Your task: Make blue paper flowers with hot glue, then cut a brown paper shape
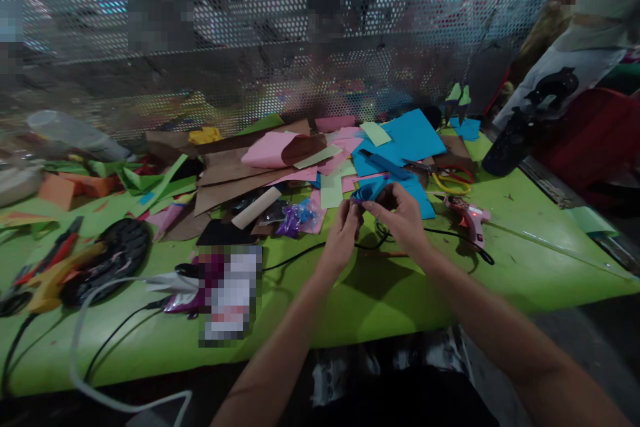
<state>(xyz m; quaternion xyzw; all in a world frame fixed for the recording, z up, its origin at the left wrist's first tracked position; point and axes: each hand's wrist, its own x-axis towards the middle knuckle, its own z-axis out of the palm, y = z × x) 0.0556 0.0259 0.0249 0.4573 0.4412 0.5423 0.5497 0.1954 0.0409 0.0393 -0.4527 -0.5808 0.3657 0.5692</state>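
Note:
Both my hands are raised over the middle of the green table [525, 247]. My left hand [343, 235] and my right hand [400, 217] pinch a small curled piece of blue paper [364, 193] between their fingertips. Both hands are closed on it. Behind them lies a heap of blue paper sheets [407, 137], pink sheets [270, 149] and brown card [225, 180]. A black cable [300, 253] runs across the table beneath my hands.
A pink glue gun [469, 217] lies right of my hands, yellow-handled scissors [450, 180] behind it. A black round object [113, 257], red-handled tool [55, 253] and white cable [80, 340] sit at left. A perforated screen [250, 47] backs the table; a person stands at far right.

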